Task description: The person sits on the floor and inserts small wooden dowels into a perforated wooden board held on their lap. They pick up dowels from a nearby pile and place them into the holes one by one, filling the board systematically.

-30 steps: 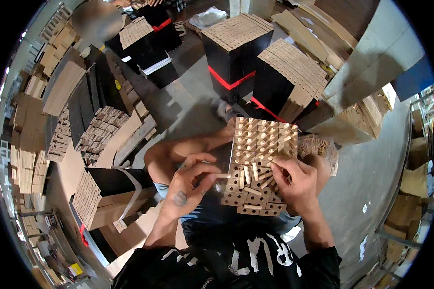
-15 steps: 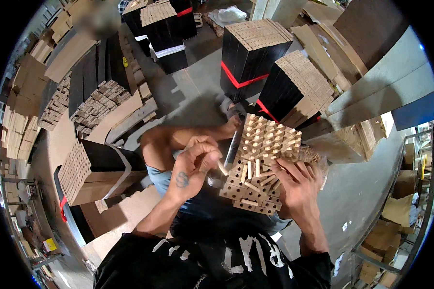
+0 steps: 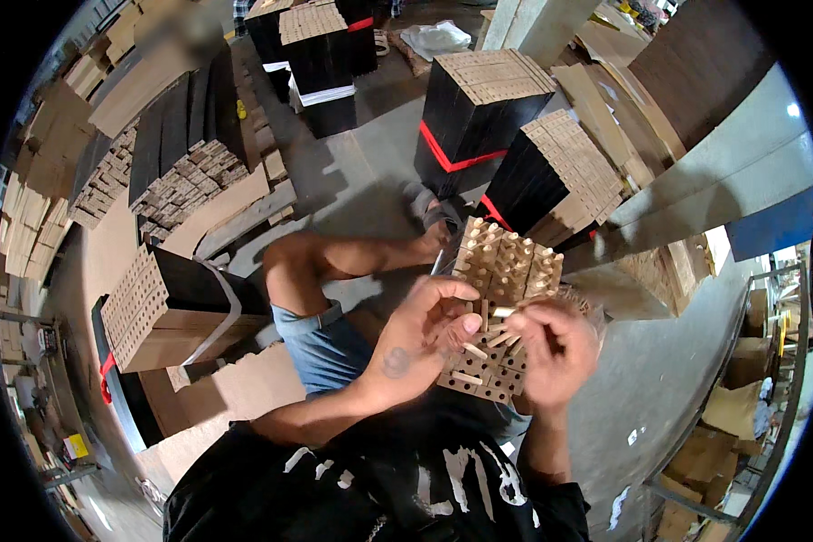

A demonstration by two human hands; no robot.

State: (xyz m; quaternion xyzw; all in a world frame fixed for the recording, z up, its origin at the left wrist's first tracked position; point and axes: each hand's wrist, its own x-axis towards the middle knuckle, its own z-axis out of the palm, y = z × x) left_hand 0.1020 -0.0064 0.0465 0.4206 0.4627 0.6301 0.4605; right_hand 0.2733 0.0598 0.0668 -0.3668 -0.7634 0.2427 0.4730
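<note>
A bundle of drilled wooden blocks (image 3: 484,384) stands in front of me, its top face full of round holes. Wooden dowels (image 3: 512,262) stick up in rows from its far half. Several loose dowels (image 3: 466,378) lie flat across the near holes. My right hand (image 3: 558,350) pinches a short wooden dowel (image 3: 503,312) over the middle of the block top. My left hand (image 3: 423,336) is at the left side of the blocks, thumb and forefinger curved with a gap between them. Nothing shows in that gap; its other fingers are partly hidden.
Strapped stacks of black-sided drilled pieces stand ahead, one with a red band (image 3: 456,159). Another drilled stack (image 3: 134,307) is at the left, near piled black strips (image 3: 185,172). A concrete pillar (image 3: 741,194) and a metal rack (image 3: 777,397) are at the right.
My left hand has moved right, over the block's left edge, and the dowel it held no longer shows there. My right hand has lifted from the loose dowels with one pinched.
</note>
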